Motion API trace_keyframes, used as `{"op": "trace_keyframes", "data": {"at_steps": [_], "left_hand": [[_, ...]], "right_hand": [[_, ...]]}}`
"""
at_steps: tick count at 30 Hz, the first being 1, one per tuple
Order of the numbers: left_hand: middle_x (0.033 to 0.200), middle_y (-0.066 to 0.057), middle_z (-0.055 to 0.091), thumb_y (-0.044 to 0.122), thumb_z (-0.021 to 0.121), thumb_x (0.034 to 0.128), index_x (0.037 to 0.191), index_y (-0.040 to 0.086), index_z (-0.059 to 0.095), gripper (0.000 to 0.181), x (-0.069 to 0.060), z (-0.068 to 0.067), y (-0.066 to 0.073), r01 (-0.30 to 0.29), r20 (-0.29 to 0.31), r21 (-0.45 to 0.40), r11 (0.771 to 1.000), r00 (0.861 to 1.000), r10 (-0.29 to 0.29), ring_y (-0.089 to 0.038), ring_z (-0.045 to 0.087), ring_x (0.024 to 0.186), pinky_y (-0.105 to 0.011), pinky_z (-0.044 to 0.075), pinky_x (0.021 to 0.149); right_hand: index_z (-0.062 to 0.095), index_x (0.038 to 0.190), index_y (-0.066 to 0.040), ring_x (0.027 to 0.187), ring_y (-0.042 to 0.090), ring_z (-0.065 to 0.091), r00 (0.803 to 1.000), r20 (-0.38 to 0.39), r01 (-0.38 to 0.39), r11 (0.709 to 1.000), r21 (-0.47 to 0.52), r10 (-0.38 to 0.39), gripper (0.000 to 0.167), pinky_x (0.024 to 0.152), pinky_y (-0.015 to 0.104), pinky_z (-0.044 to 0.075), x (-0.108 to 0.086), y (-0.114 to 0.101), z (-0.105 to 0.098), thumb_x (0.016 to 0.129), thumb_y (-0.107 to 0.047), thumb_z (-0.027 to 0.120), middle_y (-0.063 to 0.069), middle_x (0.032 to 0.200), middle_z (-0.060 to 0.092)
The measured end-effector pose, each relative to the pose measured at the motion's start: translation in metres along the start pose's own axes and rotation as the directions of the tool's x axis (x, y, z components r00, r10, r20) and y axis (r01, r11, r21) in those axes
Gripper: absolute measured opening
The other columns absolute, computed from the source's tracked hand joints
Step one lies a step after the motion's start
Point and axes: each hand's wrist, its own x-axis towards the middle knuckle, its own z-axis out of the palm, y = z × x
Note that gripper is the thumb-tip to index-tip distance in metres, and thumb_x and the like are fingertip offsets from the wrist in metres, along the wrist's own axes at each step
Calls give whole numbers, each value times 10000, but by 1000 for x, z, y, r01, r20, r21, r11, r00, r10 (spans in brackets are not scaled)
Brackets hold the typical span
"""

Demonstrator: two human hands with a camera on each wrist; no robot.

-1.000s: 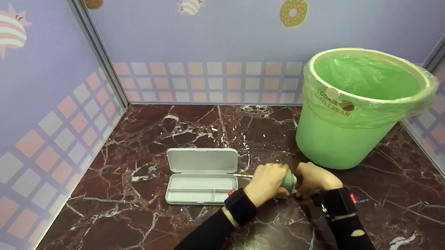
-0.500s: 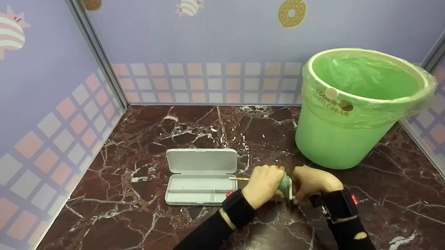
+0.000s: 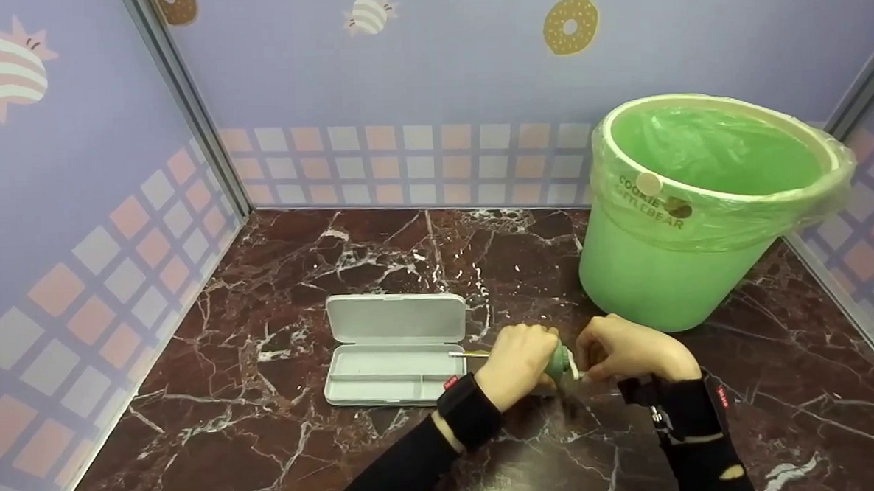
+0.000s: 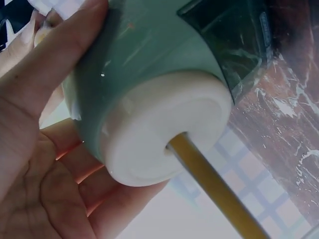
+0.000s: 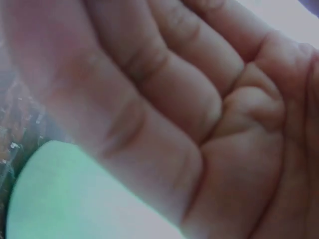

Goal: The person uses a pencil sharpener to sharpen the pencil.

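My left hand (image 3: 519, 360) grips a green hand-crank pencil sharpener (image 3: 558, 362) just above the table. In the left wrist view, thumb and fingers wrap round the body of the sharpener (image 4: 149, 55). A pencil (image 4: 214, 184) is pushed into the hole of its white round face; its other end points toward the case in the head view. On the sharpener's far side, my right hand (image 3: 626, 351) has thumb and fingers at the white crank (image 3: 575, 366) and appears to pinch its knob. The right wrist view shows only the curled fingers (image 5: 149, 99); the knob is hidden there.
Left of my hands lies a grey-white pencil case (image 3: 395, 384), lid raised, with a divided tray. A tall green bin (image 3: 667, 280) with a clear liner stands behind my right hand. Patterned panels (image 3: 400, 77) wall the marble-look table (image 3: 269, 445).
My right hand has worked round at the crank, and its wrist has shifted to the right. The pencil end has moved slightly left and down. My left hand stays nearly still on the sharpener.
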Motion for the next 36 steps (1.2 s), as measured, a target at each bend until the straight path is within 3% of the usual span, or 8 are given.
{"op": "trace_keyframes", "data": {"at_steps": [7, 14, 19, 21, 26, 28, 32, 36], "left_hand": [[768, 50, 706, 394, 914, 554, 835, 183, 672, 427, -1, 1, -3, -37, -63, 47, 998, 997, 40, -138, 679, 652, -280, 531, 532], [771, 57, 704, 403, 903, 573, 835, 191, 663, 414, -1, 1, -5, -60, -46, 67, 996, 997, 64, -130, 674, 651, -272, 535, 543], [777, 71, 705, 475, 900, 567, 848, 197, 665, 460, -1, 2, -6, -79, -32, 80, 994, 996, 82, -118, 671, 649, -260, 538, 551], [789, 78, 709, 506, 895, 564, 864, 198, 668, 487, 0, 2, -6, -88, -22, 88, 992, 996, 90, -114, 672, 654, -254, 539, 557], [807, 91, 716, 539, 882, 555, 888, 202, 678, 516, 0, 3, -6, -108, -29, 116, 987, 993, 112, -112, 678, 663, -253, 538, 553], [811, 94, 715, 550, 878, 548, 893, 201, 675, 530, -1, 3, -6, -112, -34, 130, 985, 992, 118, -114, 679, 665, -256, 539, 551], [827, 88, 711, 579, 862, 565, 916, 190, 660, 562, -1, 3, -5, -121, -21, 139, 983, 992, 125, -117, 678, 674, -256, 547, 569], [834, 82, 709, 586, 857, 576, 917, 181, 651, 568, -1, 3, -5, -121, -9, 133, 984, 992, 123, -129, 684, 684, -265, 554, 581]], "right_hand": [[710, 752, -82, 575, 6, 598, 995, -68, 62, 995, -82, -68, 83, 566, 194, 506, -2, -8, -4, 770, -32, 774, -4, 693, 714], [707, 770, -102, 606, 28, 605, 976, -201, 48, 985, -167, -81, 81, 586, 214, 502, -3, -10, -6, 806, -55, 762, -24, 702, 701], [719, 774, -64, 636, 65, 637, 955, -284, 36, 984, -175, -85, 68, 594, 224, 515, -1, -7, -4, 784, -12, 761, 8, 722, 717], [726, 758, -53, 627, 80, 640, 944, -323, 15, 984, -175, -71, 70, 591, 230, 519, 2, -6, -2, 765, 4, 766, 18, 712, 719], [715, 670, -66, 618, 185, 634, 888, -460, -91, 973, -211, -17, 126, 590, 309, 523, 17, 2, 7, 689, 23, 801, 39, 673, 699], [710, 652, -69, 627, 238, 636, 875, -483, -140, 966, -215, 19, 142, 595, 353, 528, 24, 7, 12, 669, 30, 810, 59, 672, 690], [695, 644, -43, 625, 273, 633, 886, -455, -195, 960, -202, 85, 144, 587, 381, 525, 35, 18, 23, 648, 54, 801, 83, 668, 675], [679, 647, -36, 596, 231, 607, 907, -409, -191, 960, -203, 94, 150, 554, 346, 500, 40, 24, 30, 643, 82, 771, 69, 651, 657]]}}
